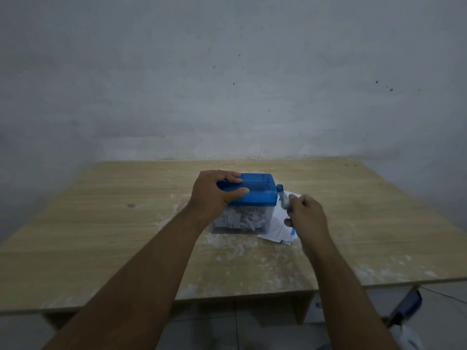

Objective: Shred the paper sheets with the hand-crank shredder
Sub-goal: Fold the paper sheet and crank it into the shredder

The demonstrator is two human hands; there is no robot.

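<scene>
Plain room, likely in a home: bare grey plaster wall (227, 84) with small dark marks; light wood-grain surface (101, 236) dusted white; pale tiled floor (227, 329) below.

Your left hand (214, 195) gripping the blue lid (260, 184) of the shredder (252, 203), your right hand (305, 215) curled round the blurred crank (283, 198) on its right side, clear bin (264, 227) packed with shreds (240, 219), sheets (278, 232) lying just right of it, dusty wooden table (101, 223) against a grey wall (227, 84).
</scene>
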